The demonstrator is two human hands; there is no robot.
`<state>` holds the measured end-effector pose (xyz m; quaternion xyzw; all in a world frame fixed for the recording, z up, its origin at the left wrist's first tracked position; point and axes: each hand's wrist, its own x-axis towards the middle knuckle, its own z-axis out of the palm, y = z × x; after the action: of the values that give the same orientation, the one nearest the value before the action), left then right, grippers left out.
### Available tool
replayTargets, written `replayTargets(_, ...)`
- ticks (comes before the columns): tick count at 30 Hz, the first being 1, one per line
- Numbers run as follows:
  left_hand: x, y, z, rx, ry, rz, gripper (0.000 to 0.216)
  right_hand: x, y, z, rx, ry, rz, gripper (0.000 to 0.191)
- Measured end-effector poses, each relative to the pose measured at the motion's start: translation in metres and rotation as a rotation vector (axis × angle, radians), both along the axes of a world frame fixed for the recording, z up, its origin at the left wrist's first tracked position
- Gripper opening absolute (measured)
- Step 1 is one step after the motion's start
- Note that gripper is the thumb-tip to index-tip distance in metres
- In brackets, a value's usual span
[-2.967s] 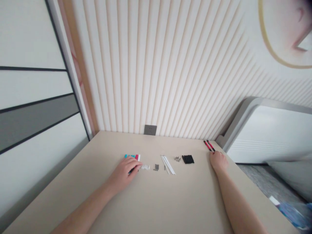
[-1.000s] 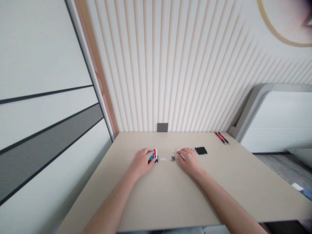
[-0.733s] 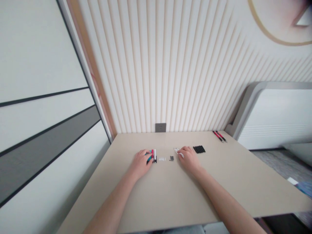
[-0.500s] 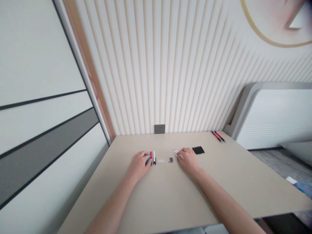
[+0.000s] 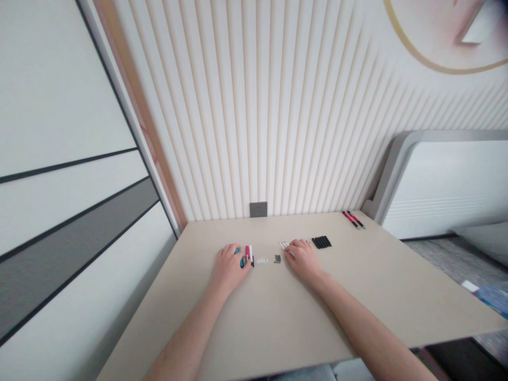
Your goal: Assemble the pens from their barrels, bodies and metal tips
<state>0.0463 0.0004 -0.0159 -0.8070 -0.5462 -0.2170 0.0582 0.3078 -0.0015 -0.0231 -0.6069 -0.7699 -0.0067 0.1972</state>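
Note:
My left hand (image 5: pixel 229 269) lies low over a row of pen barrels, its thumb and fingers spread apart. Teal barrels (image 5: pixel 242 260) show in the gap, partly hidden by the fingers. The thumb reaches across the lower part of a red barrel (image 5: pixel 247 251) and touches near a white barrel (image 5: pixel 251 252) with a black end. My right hand (image 5: pixel 304 257) is closed around several thin white sticks, like pen refills (image 5: pixel 282 245), whose far ends stick out leftward. Between the hands lie small clear-white pieces (image 5: pixel 262 260) and a little pile of grey metal pieces (image 5: pixel 277 259), perhaps springs.
Several black tubes (image 5: pixel 321 242) lie side by side just right of my right hand. Two red-and-black pens (image 5: pixel 353 219) rest at the table's far right corner. The beige table (image 5: pixel 273 317) meets a ribbed wall with a dark socket (image 5: pixel 258 209).
My left thumb has moved right, over the red and white barrels, and more teal shows. My right hand stays on the white sticks. The view has shifted slightly.

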Motion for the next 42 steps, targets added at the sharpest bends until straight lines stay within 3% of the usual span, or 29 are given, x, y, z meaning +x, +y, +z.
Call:
replayTargets(18, 0.01, -0.003, 0.001, 0.007, 0.037, 0.111, 0.019, -0.001, -0.002, 0.001, 0.002, 0.03, 0.041, 0.023)
replayTargets(30, 0.012, -0.002, 0.0, -0.033, -0.043, 0.157, 0.021, -0.025, -0.012, 0.002, 0.076, 0.044, 0.288, 0.021)
replayTargets(37, 0.008, 0.001, -0.002, 0.014, -0.105, 0.175, 0.014, -0.037, -0.013, 0.0, 0.099, 0.02, 0.329, 0.021)
replayTargets(42, 0.002, 0.005, 0.0, 0.007, -0.257, 0.02, 0.015, -0.034, -0.014, 0.0, 0.091, 0.029, 0.364, 0.024)
